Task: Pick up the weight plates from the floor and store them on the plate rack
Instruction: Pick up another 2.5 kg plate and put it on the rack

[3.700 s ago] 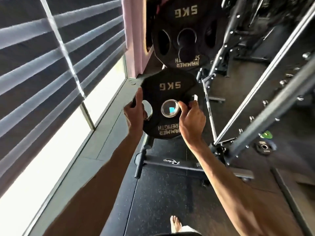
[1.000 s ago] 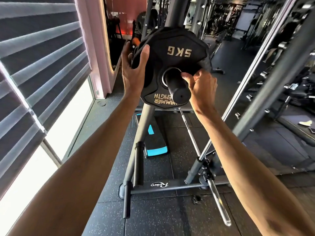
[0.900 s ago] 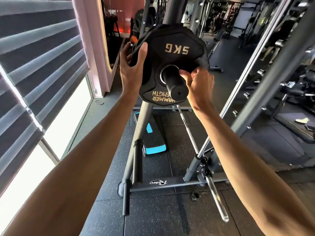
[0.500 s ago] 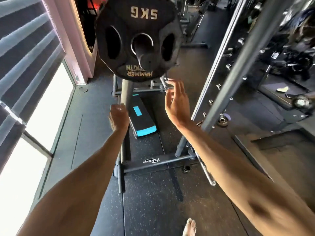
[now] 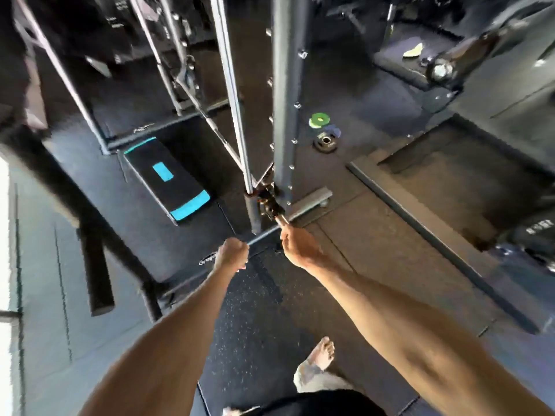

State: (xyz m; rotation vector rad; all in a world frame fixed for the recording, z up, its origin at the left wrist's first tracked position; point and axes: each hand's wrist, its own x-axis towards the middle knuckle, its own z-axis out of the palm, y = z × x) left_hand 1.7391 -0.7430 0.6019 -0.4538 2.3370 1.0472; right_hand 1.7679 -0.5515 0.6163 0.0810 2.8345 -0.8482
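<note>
Both hands are empty, left hand (image 5: 232,255) curled in a fist, right hand (image 5: 295,246) relaxed, and a few small plates (image 5: 325,142) over on the floor (image 5: 255,325) aren't racked yet.

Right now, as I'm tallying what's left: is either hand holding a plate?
No, the left hand and right hand both hold nothing; a green plate and a black plate lie on the floor.
</note>
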